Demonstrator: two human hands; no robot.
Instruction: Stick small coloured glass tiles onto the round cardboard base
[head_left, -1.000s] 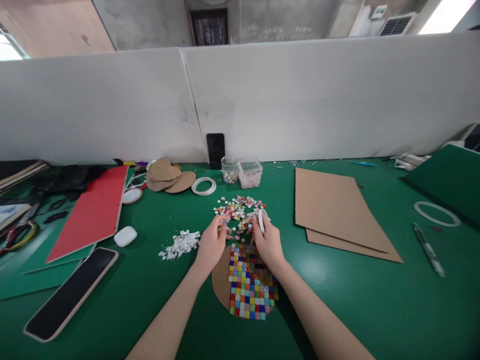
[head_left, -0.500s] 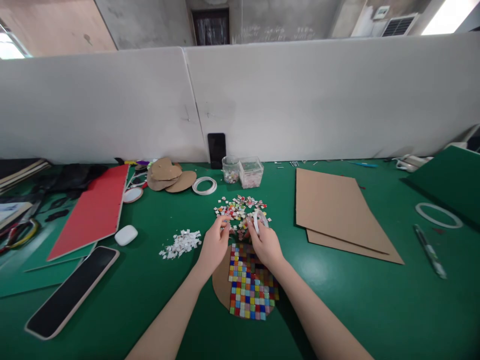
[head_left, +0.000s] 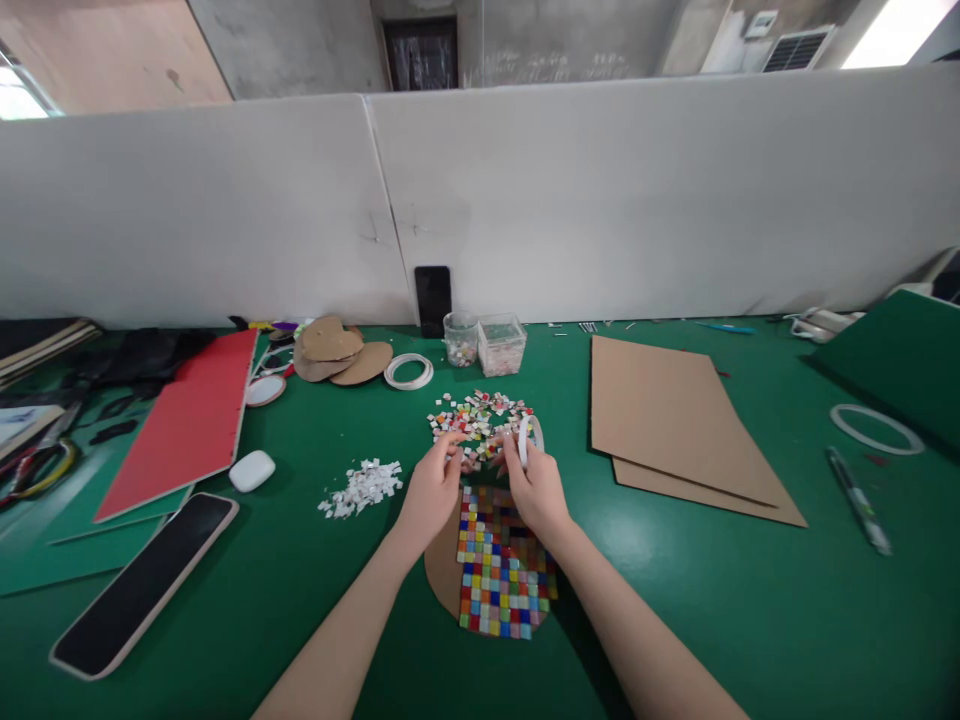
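Observation:
A round cardboard disc (head_left: 441,568) lies on the green table in front of me, largely covered by a grid of coloured mosaic tiles (head_left: 501,575). Just beyond it is a loose heap of coloured tiles (head_left: 480,415). My left hand (head_left: 429,492) is curled at the heap's near edge, fingertips pinched together on something too small to name. My right hand (head_left: 534,484) is closed around a small white tape roll (head_left: 527,437), held upright beside the heap. Both hands meet above the top of the tile grid.
A pile of white paper scraps (head_left: 361,487) lies left of my hands. Two clear tile containers (head_left: 500,345), a tape ring (head_left: 408,371) and cardboard cutouts (head_left: 335,352) sit farther back. Large cardboard sheets (head_left: 675,425) lie right; red board (head_left: 187,425), white mouse (head_left: 252,470) and black pad (head_left: 139,585) left.
Both hands stay at the heap with small finger movements. The right hand's tape roll has tipped slightly and shifted a little to the right.

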